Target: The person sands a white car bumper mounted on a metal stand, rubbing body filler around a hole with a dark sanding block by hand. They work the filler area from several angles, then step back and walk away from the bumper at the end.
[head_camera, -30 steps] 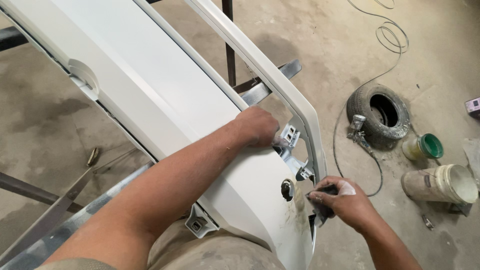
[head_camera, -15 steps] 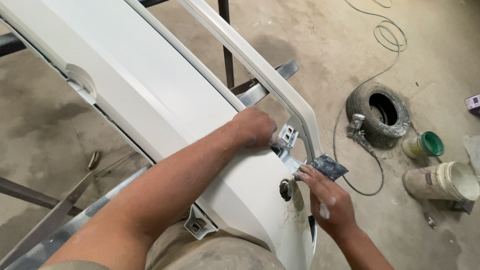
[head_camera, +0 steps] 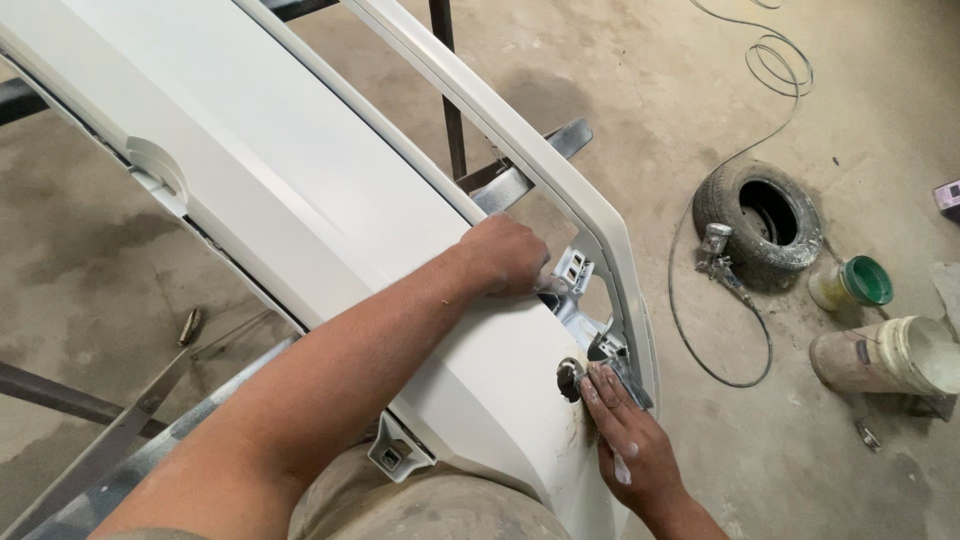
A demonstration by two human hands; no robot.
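While the left hand (head_camera: 510,255) grips the white bumper (head_camera: 300,190) at its opening's edge, the right hand (head_camera: 625,440) presses grey sandpaper (head_camera: 628,375) flat against the bumper's lower corner; an old tyre (head_camera: 760,215), spray gun (head_camera: 718,250) and buckets (head_camera: 885,355) sit right of the bumper.

White bumper (head_camera: 300,210): upper-left end runs off the frame's top and left edges, and its lower end disappears behind the right hand (head_camera: 632,445) and the person's trousers at the bottom edge. Left hand (head_camera: 508,255) on the bumper's opening: fingertips curl over the inner edge out of sight, so what they press on cannot be told; right hand covers most of a dark grey sheet (head_camera: 628,372) beside the bumper's round hole, its kind unclear. Right of the bumper, the white bucket (head_camera: 890,358) is cut by the right edge, and the small object (head_camera: 866,433) on the floor beneath it is too small to identify.
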